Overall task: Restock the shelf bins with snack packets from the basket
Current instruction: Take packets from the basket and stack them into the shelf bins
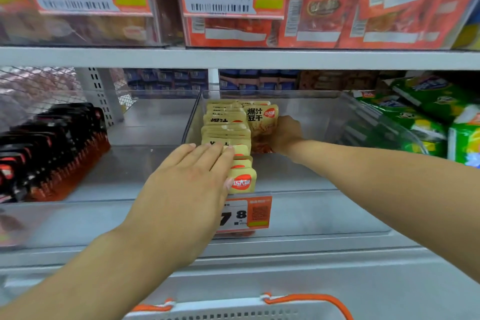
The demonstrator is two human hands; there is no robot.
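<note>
A row of several yellow snack packets (pixel 226 135) stands on edge along the left side of a clear plastic bin (pixel 324 189) on the middle shelf. My left hand (pixel 189 179) lies flat with straight fingers on the front packets of that row. My right hand (pixel 284 134) reaches deep into the bin and grips an upright yellow packet with an orange logo (pixel 262 118) at the back of the row. The right half of the bin holds nothing. Only the rim and orange handles of the grey basket (pixel 233 310) show at the bottom edge.
A neighbouring clear bin at the left holds a row of black and red packets (pixel 46 148). Green bags (pixel 436 122) fill the bin at the right. The upper shelf (pixel 233 58) carries orange packs and price tags. A price tag (pixel 244 213) hangs on the bin front.
</note>
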